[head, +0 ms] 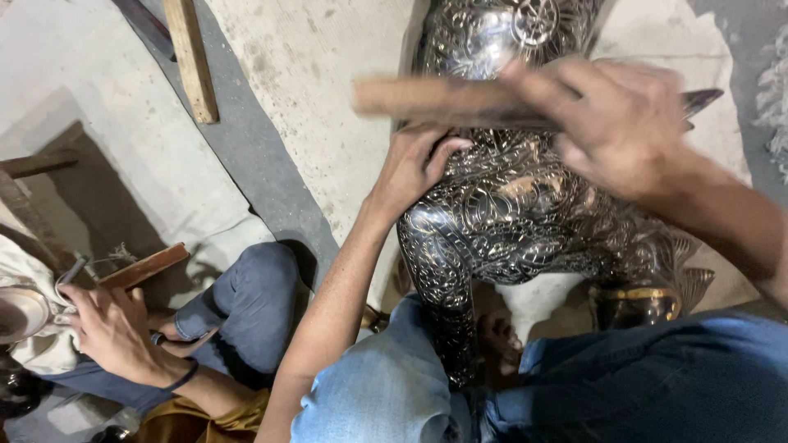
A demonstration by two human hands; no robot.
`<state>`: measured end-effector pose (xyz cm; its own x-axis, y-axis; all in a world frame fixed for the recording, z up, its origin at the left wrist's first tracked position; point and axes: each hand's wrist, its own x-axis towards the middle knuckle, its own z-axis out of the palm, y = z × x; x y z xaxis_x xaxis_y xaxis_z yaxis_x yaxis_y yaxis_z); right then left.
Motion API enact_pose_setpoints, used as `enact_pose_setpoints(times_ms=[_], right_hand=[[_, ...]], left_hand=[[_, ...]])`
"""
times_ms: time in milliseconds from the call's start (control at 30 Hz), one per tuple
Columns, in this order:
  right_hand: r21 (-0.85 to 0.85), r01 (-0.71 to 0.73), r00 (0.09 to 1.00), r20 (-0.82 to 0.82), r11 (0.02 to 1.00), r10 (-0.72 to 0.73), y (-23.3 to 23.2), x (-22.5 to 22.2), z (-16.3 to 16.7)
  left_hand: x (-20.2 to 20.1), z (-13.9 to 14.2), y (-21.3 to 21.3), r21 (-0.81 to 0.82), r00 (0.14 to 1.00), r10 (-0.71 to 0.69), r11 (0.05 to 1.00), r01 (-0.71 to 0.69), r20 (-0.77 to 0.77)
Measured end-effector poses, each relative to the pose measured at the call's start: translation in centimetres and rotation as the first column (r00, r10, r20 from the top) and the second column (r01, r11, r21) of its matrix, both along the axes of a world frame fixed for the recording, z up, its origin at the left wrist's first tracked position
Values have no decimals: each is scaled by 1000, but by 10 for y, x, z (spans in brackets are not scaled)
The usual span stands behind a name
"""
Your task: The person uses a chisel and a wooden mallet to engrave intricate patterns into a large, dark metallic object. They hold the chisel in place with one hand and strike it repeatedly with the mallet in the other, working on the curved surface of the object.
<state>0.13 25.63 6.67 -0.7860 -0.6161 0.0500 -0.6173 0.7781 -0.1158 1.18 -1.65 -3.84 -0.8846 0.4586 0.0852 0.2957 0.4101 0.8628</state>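
A large dark metal figure [509, 213] covered in fine silvery engraved patterns rests between my knees, its gold-trimmed base [636, 302] at lower right. My left hand [410, 168] rests on its middle, fingers pinched as if on a small tool that I cannot make out. My right hand [620, 123], blurred by motion, grips a wooden-handled hammer [435, 98] held crosswise above the figure; its handle end points left.
At lower left another person sits in dark jeans [254, 303], one hand [111, 328] holding a wooden-handled tool [144, 267] beside a round metal dish [20, 312]. A wooden plank [190, 57] lies on the concrete floor at top left.
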Motion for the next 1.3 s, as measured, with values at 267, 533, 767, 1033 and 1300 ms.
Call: enact_pose_setpoints(times_ms=[267,533,767,1033,1300], right_hand=[[-454,109,990,131,884,-55,-14,-5,22],[-289,180,958,269,940,-101,-2,-3,17],[265,87,978,161,960,-133,9,-12,21],[-207,43,995,102,977,-22,2,-4,15],[76,-67,992,-103,995,75,2,-6,11]], left_hand=[[-1,9,2,104,997,23,994,-16,-67],[-3,11,-1,75,995,40,997,-33,-95],[-2,10,0,77,999,25,997,-22,-42],[-4,7,-2,53,996,31,998,-27,-78],[-2,10,-4,74,991,4,997,6,-135]])
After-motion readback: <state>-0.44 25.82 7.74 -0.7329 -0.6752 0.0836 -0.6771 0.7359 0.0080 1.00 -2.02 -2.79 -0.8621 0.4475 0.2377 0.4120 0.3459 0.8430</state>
